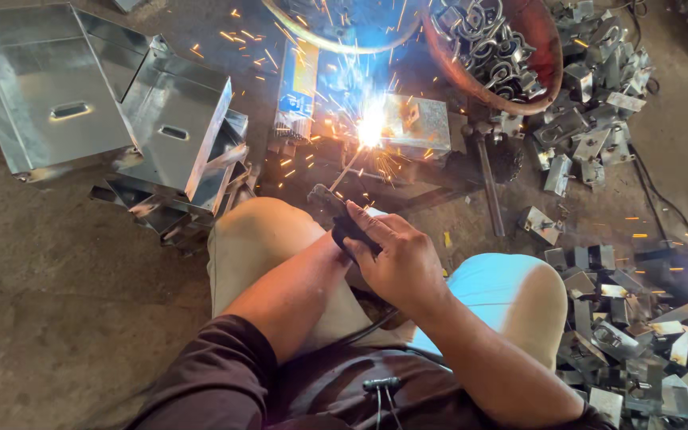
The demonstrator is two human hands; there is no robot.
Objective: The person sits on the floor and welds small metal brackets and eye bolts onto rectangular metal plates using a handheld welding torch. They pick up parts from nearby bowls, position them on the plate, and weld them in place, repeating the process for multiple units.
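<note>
metal box: small shiny metal box [416,123] sits on the floor [65,318] just past the knees, with a bright white-blue arc at its left edge and sparks flying all around.
rod holder: black rod holder [342,223] held low over the lap, thin rod [352,167] running up from it to the arc.
doing it well: imo keep the rod tip right on the seam, steady angle, don't let it wander or stick, and keep bare skin back from those sparks.
right hand: right hand [400,259] wraps the holder from above, fingers curled tight around the grip, wrist bent slightly down, forearm coming in from lower right.
left hand: left hand is tucked under the right one so can't really tell what its fingers are doing, looks like it braces the holder. forearm rests on the left knee.
nearby: flat metal trays [105,111] stacked to the left, round bowl of metal hooks [491,48] top right, pile of small brackets [631,318] on the right, a hammer [487,167] beside the box.
</note>
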